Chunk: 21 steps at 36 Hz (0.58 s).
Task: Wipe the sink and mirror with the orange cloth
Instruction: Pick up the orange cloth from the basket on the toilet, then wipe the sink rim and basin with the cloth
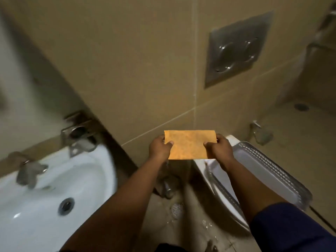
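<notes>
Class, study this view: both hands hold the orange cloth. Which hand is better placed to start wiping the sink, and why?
Probably the left hand. It grips the orange cloth on the side nearer the sink, which lies to the person's left. The right hand is over the toilet, farther away.

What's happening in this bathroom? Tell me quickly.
A person holds the orange cloth stretched flat between the left hand and right hand, in front of the tiled wall. The white sink sits to the left, not touched by the cloth. No wiping is under way at this moment, and no mirror is clearly in view.
</notes>
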### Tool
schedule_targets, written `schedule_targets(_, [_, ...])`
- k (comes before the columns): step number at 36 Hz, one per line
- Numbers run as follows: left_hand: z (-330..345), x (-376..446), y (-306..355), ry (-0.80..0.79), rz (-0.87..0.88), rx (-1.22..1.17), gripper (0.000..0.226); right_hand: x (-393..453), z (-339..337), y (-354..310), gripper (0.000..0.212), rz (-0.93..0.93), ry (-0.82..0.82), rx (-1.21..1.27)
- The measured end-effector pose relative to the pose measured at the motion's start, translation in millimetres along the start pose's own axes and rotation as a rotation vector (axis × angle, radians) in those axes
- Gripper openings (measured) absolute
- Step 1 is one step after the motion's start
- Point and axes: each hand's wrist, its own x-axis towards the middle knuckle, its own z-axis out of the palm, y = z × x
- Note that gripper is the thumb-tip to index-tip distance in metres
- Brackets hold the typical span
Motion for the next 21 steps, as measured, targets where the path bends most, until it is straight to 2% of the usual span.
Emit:
schedule_targets(7, [-145, -34, -87, 0.278, -0.106, -0.081, 0.041, -57, 143, -60, 0.029, -0.213, -0.240, -0.042])
schedule_targets(12, [-252, -69, -158, 0.455, -0.175, -0.117, 0.038, -122, 258, -86, 0.025, -0.301, -0.402, -0.061])
schedule_targets(14, [-290, -85, -188, 0.509, -0.199, -0.122, 0.036, -151, 302, -90, 0.020, -0.350, -0.442, -0.076])
schedule_targets(18, [-350, -115, -241, 0.574, -0.253, -0.088, 0.029, -203, 372, -97, 0.026, -0.448, -0.477, -0.077])
schedule_targets(21, [-382, -127, -271, 0.615, -0.295, -0.065, 0.028, -230, 408, -101, 0.018, -0.482, -0.551, -0.117])
